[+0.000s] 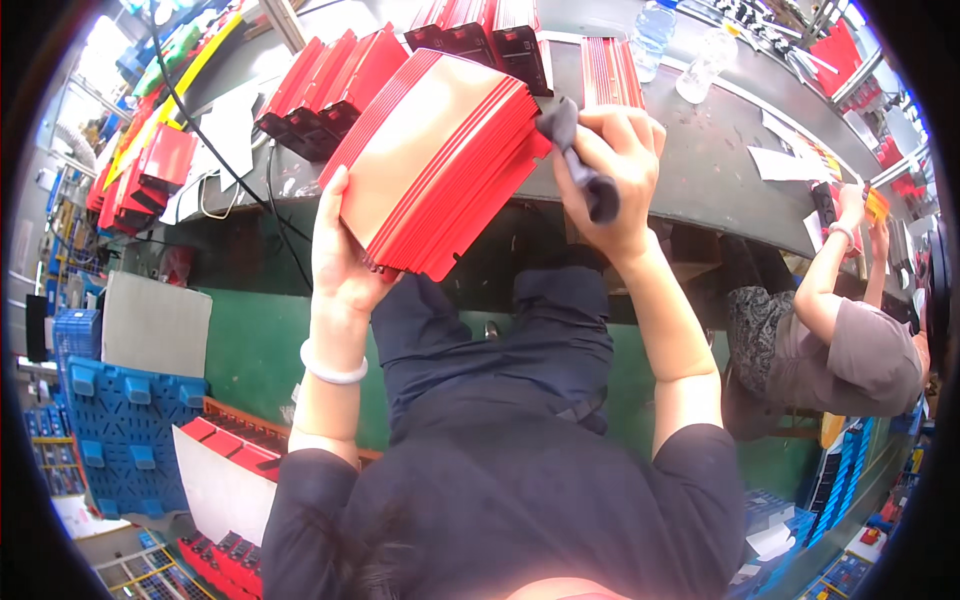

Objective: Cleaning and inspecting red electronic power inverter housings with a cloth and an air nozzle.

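A red finned metal casing (450,165), box-shaped with a broad smooth face, is held tilted up in front of me. My left hand (345,250) grips its lower left corner, thumb along the near side. At its right end, my right hand (618,175) is closed around a bunched dark grey cloth (590,175), which lies against or very close to the casing's edge. Behind it on the grey workbench (700,160) stand several similar red casings (335,85) with black ends, and one more red casing (612,72) sits just beyond my right hand.
Two clear plastic bottles stand at the back, one blue-capped (655,35), one yellow-capped (708,65). A black cable (270,190) hangs over the bench at left. Blue plastic pallets (135,430) and a carton of red casings (235,450) lie lower left. Another person (840,330) works at right.
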The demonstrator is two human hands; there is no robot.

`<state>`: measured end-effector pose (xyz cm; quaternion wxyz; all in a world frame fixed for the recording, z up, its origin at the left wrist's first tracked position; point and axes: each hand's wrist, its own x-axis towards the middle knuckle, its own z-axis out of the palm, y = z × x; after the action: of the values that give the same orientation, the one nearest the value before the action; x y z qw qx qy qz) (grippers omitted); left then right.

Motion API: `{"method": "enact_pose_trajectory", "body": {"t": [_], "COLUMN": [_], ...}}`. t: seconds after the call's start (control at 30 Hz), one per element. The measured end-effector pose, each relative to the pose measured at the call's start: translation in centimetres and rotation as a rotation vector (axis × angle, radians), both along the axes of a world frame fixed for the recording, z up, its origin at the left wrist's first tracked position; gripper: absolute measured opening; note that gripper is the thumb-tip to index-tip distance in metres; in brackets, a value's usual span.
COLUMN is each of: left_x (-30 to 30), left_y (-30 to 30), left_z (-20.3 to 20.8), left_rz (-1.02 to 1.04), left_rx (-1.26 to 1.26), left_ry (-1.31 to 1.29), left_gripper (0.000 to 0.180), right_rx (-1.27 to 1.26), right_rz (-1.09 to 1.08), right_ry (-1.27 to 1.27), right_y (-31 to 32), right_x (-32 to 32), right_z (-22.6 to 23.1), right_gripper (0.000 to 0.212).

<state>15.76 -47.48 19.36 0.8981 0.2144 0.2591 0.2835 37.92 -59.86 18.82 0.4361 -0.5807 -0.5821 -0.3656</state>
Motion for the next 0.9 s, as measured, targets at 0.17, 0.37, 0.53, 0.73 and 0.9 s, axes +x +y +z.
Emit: {"method": "enact_pose_trajectory", "body": {"t": [0.17, 0.37, 0.53, 0.73, 0.9], "left_x": [0.1, 0.5, -0.2, 1.1, 0.3], "left_y": [-0.2, 0.6, 0.5, 0.7, 0.9], "left_z": [0.4, -0.1, -0.3, -1.0, -2.7], "left_rz": [0.021, 0.018, 0.042, 0.107, 0.117], "left_rx": [0.004, 0.077, -0.021, 0.051, 0.197], "left_ry": [-0.007, -0.117, -0.098, -0.167, -0.182], "left_gripper": [0.057, 0.052, 0.051, 0.048, 0.049], "right_rx": [-0.074, -0.281, -0.197, -0.239, -0.708], "right_rz": [-0.066, 0.171, 0.025, 0.251, 0.797], "right_ry": [-0.102, -0.174, -0.11, -0.03, 0.075], "right_y": [0.9, -0.2, 0.8, -0.3, -2.5], "right_x": [-0.3, -4.7, -1.3, -9.3, -7.6], "right_z": [0.1, -1.1, -0.6, -3.7, -1.3], "right_gripper": [0.03, 0.023, 0.037, 0.026, 0.03]}}
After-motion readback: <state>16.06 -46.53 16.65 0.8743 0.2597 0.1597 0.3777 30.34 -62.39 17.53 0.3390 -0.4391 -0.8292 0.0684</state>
